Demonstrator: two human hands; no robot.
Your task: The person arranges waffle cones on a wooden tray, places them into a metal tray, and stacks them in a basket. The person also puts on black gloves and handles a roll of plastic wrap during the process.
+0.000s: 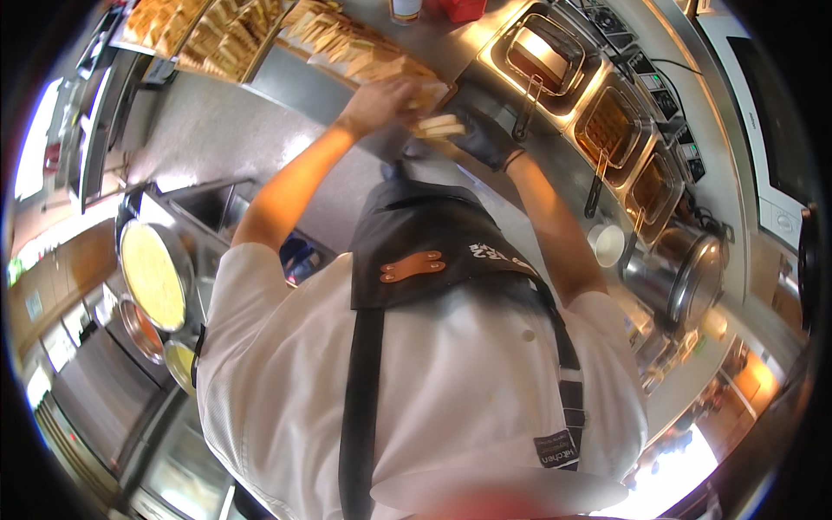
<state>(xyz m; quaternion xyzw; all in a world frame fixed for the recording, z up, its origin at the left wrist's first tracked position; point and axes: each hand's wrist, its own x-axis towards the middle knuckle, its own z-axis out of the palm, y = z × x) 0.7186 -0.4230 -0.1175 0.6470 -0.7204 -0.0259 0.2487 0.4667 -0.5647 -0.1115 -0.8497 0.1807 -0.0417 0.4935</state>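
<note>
My left hand [383, 104], bare, reaches to the near end of a tray lined with paper, which holds rows of cut sandwiches [364, 52]. Its fingers are partly hidden over the paper wrap [429, 94], so its hold is unclear. My right hand [486, 138], in a black glove, is beside it and grips a small stack of cut sandwich [442, 127] with pale bread. Two more trays, of sandwiches [227, 36] and of golden pieces [156, 23], lie at the upper left.
At the right are several fryer basins with oil [608, 127] and black-handled baskets, a white cup [606, 245], a steel pot [689, 279] and a white microwave [760, 130]. Round pans, one with yellow contents [153, 276], stand at the left. A red container [465, 8] is at the top.
</note>
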